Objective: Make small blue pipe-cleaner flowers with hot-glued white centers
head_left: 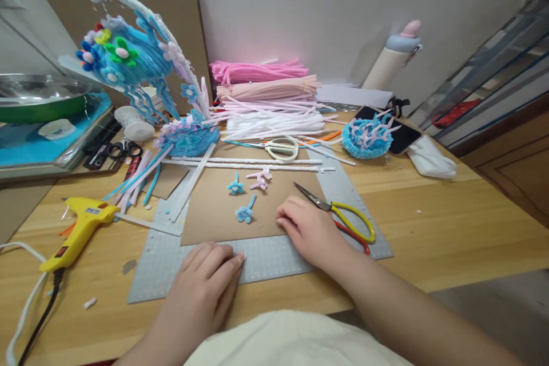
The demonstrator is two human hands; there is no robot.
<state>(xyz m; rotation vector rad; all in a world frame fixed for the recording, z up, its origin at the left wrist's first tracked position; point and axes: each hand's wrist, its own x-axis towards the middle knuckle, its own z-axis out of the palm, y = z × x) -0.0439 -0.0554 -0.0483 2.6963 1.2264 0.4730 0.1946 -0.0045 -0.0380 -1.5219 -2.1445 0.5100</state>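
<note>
My left hand [210,274] rests on the grey cutting mat [274,260] at the front edge of a cardboard sheet [214,220]. Its fingers are loosely curled together, with no object visible in them. On the sheet's right side lies my right hand [311,231], also curled and holding nothing that shows. Beside it are pliers-like scissors [317,197] with one yellow and one red handle. Between and beyond the hands lie two blue pipe-cleaner flowers [245,213] on short stems and small pale pink pipe-cleaner pieces [259,183].
A yellow glue gun [81,231] lies left, its cord trailing forward. Behind stand a blue pipe-cleaner lantern ornament [137,60] and bundles of pipe cleaners [266,91]. White-handled scissors [283,148], a round blue fuzzy piece [366,136], a phone [405,128] and a bottle [388,63] are farther back.
</note>
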